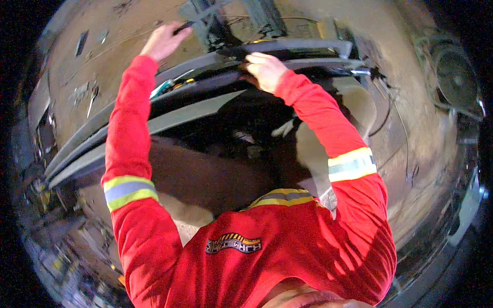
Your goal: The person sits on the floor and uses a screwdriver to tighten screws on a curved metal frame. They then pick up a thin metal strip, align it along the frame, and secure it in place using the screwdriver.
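Note:
Stretched out at the far left, my left hand (167, 41) is closed around a small dark piece (183, 27), whose kind is unclear. It hangs above the floor, close to a dark upright metal post (210, 28). My right hand (266, 71) has its fingers curled at the dark edge of a long metal beam (308, 49); whatever they grip is hidden in shadow. A second long grey rail (190, 110) runs nearer to me, beneath both arms. Between the two, a teal-handled tool (162, 88) lies in the channel.
A round, fan-like dark machine (456, 77) stands at the right. A thin cable (403, 120) trails over the brown floor (385, 154) there. Left of the beam, a long thin tool (93, 100) and small scraps lie on the floor. Blurred clutter (67, 262) fills the lower left.

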`<action>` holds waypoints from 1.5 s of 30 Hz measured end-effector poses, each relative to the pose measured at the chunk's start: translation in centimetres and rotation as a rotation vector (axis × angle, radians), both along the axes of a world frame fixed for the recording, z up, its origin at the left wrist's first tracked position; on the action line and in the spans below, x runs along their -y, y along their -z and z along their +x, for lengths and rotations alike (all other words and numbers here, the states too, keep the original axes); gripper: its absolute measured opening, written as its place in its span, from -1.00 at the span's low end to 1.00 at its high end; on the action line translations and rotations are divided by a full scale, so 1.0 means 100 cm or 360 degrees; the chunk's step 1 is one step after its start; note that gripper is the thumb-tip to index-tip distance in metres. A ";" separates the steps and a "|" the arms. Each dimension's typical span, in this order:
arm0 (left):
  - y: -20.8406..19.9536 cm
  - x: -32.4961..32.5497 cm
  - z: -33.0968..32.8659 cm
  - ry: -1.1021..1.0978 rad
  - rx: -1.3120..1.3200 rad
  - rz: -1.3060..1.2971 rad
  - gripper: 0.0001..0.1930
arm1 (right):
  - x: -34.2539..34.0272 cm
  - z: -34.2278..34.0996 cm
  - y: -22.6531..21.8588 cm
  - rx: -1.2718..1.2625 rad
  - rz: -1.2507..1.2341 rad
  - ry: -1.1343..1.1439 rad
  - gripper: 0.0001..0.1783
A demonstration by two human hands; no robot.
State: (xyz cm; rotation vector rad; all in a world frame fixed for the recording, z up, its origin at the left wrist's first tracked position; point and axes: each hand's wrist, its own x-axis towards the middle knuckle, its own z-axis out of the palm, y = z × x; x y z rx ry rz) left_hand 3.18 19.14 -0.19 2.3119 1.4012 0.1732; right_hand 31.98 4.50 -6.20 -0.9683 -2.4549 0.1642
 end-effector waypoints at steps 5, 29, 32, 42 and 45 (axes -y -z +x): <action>-0.043 0.027 0.000 -0.0022 0.0140 0.0144 -0.50 | 0.006 -0.009 -0.008 0.0148 -0.0259 0.0184 -0.77; -0.070 0.114 0.028 0.0187 0.0474 0.0061 -0.74 | -0.012 -0.010 -0.008 0.0106 -0.0665 0.0225 -0.65; -0.072 0.117 0.033 0.0183 0.0481 0.0020 -0.74 | -0.016 -0.009 -0.009 0.0256 -0.0750 0.0223 -0.65; -0.066 0.106 0.034 0.0212 0.0367 -0.0089 -0.69 | -0.010 -0.012 -0.020 0.0105 -0.0956 0.0246 -0.75; -0.069 0.107 0.042 0.0166 0.0452 -0.0143 -0.69 | -0.003 -0.014 -0.020 0.0107 -0.0906 0.0265 -0.74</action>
